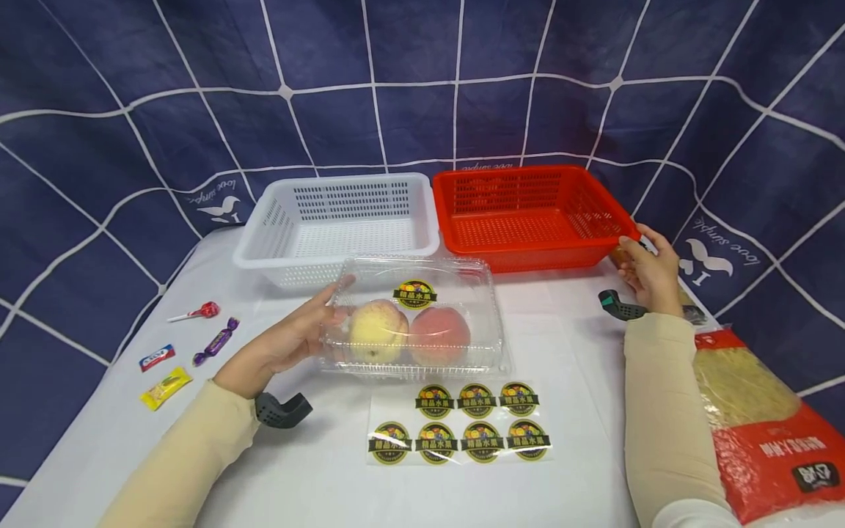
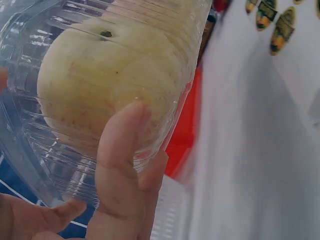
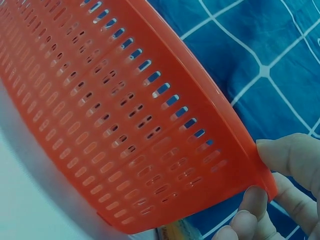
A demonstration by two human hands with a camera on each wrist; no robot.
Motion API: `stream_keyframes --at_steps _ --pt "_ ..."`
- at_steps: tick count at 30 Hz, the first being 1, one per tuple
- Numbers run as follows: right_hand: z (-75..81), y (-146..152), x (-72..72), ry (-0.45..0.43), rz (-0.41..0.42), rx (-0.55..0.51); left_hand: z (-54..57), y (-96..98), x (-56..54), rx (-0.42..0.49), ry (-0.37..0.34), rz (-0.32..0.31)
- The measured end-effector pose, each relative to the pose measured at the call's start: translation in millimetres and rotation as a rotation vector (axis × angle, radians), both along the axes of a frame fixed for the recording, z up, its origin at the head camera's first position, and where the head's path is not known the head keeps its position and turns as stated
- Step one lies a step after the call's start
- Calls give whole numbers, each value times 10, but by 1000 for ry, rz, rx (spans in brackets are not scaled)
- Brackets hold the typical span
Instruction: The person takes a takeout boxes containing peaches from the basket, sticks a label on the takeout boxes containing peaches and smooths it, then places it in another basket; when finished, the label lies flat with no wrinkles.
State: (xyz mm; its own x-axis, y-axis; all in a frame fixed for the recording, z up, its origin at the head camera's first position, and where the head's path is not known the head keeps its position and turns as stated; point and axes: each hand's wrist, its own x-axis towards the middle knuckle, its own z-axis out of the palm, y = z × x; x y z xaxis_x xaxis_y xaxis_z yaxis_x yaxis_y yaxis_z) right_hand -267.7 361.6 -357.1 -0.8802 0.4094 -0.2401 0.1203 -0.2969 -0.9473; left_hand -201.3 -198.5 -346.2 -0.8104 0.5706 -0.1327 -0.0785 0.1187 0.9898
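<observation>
My left hand [image 1: 297, 334] grips the left end of a clear plastic clamshell box [image 1: 485, 334], thumb and fingers on its ribbed sides. Inside lie a yellowish peach [image 1: 375, 334] and a redder peach [image 1: 441, 337]. A round black and gold sticker [image 1: 415, 294] is on the lid. The left wrist view shows the yellow peach [image 2: 100, 85] close behind the plastic. At the right, my right hand [image 1: 653, 271] pinches the near right corner of the red basket [image 1: 528, 258], with the thumb on its rim [image 3: 220, 107] and fingers beneath.
A white basket [image 1: 337, 262] stands left of the red one. A sheet with several round stickers [image 1: 458, 425] lies in front of the box. At the left are a lollipop [image 1: 208, 309] and several wrapped candies [image 1: 216, 342]. A red food bag [image 1: 766, 433] lies at the right edge.
</observation>
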Motion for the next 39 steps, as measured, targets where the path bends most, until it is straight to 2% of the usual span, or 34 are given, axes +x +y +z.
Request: stream_keyframes --at_steps 5,11,16,20,23,27,35,39 --pt "1 0 -11 1 0 3 212 -13 -80 -12 27 22" --pt "-4 5 -19 18 -6 -9 501 68 -234 1 65 57" --pt "-14 7 -28 17 -15 -7 710 219 -398 40 60 104" --pt "-25 -1 -30 17 -20 -3 818 399 -564 71 38 179" --pt "-33 -4 -27 19 -24 -10 853 571 -715 110 13 244" --pt "-52 7 -44 24 -29 -19 856 828 -906 153 0 299" --pt "-47 1 -18 25 -17 2 782 1295 -1274 104 23 316" --pt "-68 5 -9 31 -18 -4 708 1517 -1384 93 -3 340"
